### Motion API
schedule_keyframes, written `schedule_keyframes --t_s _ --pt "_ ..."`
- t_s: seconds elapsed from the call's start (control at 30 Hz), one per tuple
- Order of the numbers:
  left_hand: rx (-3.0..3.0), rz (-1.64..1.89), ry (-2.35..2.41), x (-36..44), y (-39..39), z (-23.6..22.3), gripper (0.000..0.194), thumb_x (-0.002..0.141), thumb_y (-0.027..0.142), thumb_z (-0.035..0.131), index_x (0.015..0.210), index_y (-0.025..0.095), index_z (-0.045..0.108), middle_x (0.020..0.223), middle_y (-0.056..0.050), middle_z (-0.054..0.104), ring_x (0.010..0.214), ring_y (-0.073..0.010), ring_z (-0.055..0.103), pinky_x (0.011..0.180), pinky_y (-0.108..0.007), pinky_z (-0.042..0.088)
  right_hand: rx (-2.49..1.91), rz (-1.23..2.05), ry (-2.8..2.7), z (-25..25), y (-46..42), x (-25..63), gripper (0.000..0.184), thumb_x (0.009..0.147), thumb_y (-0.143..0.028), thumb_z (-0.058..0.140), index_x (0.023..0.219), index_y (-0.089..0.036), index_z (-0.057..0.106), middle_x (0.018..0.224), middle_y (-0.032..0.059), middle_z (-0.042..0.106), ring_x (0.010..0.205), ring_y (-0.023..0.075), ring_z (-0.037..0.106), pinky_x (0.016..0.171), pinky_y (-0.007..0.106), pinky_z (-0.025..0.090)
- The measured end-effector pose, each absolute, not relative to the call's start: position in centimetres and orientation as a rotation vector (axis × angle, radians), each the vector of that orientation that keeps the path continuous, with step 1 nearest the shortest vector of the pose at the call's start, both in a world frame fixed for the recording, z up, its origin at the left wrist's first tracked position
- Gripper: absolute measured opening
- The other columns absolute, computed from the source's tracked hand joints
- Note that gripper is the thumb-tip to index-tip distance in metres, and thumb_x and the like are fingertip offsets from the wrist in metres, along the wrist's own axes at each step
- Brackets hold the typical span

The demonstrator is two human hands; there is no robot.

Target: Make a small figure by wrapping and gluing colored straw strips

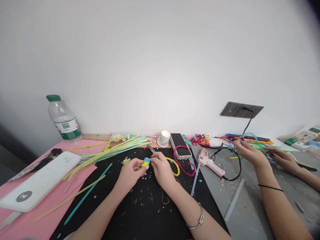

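Observation:
Low in the middle of the head view, my left hand (131,173) pinches a small fuzzy yellow-and-blue piece (145,162) between thumb and fingers. My right hand (162,169) is closed right beside it, its fingertips at the piece's right edge. A slim metal tool (151,149) sticks out above the right hand, its lower part hidden by the fingers, so its exact kind cannot be made out. Both hands are over a black mat (135,213) strewn with small scraps. Yellow (174,165) and magenta pipe cleaners (183,170) curl to the right of my right hand.
Pale green and yellow pipe cleaners (112,150) lie left, near a white power bank (45,180) and a bottle (63,121). A paper cup (164,138) and phone (180,145) stand behind. Right are a pink glue gun (211,164) and another person's hands (250,153), bending a green pipe cleaner.

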State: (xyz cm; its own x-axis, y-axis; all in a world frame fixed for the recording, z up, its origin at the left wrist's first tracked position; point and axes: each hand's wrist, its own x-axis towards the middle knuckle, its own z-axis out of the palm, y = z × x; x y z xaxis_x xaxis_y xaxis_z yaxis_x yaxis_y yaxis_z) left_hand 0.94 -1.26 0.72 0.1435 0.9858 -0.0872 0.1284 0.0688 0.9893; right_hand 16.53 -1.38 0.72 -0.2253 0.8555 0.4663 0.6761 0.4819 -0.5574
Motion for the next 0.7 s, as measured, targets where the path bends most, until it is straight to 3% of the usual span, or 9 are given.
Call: schedule_keyframes --t_s 0.17,0.43,0.7 --pt "1.290 1.029 1.236 1.02 -0.99 0.32 0.036 0.061 0.036 0.072 0.082 0.015 0.052 0.072 -0.004 0.066 0.062 -0.0178 0.065 0.061 -0.032 0.053 -1.246 0.257 -1.969 0.49 -1.18 16.56 0.025 0.085 -0.010 0.042 0.089 -0.016 0.066 0.099 0.0095 0.056 0.087 0.0181 0.054 0.079 0.031 0.046" --pt "1.326 1.041 1.210 0.97 -1.10 0.22 0.059 0.067 0.036 0.068 0.117 0.018 0.043 0.073 0.000 0.063 0.061 -0.0159 0.063 0.061 -0.031 0.054 -1.207 0.280 -1.973 0.59 -1.16 16.66 0.024 0.085 -0.010 0.042 0.088 -0.016 0.066 0.099 0.0103 0.056 0.088 0.0180 0.055 0.080 0.032 0.047" --pt "1.353 0.986 1.206 1.08 -1.13 0.69 0.055 0.068 0.035 0.066 0.116 0.014 0.050 0.078 -0.002 0.060 0.062 -0.0153 0.062 0.063 -0.031 0.053 -1.145 0.333 -2.001 1.16 -1.06 16.90 0.024 0.083 -0.008 0.043 0.087 -0.016 0.065 0.096 0.0088 0.056 0.088 0.0172 0.055 0.080 0.030 0.047"
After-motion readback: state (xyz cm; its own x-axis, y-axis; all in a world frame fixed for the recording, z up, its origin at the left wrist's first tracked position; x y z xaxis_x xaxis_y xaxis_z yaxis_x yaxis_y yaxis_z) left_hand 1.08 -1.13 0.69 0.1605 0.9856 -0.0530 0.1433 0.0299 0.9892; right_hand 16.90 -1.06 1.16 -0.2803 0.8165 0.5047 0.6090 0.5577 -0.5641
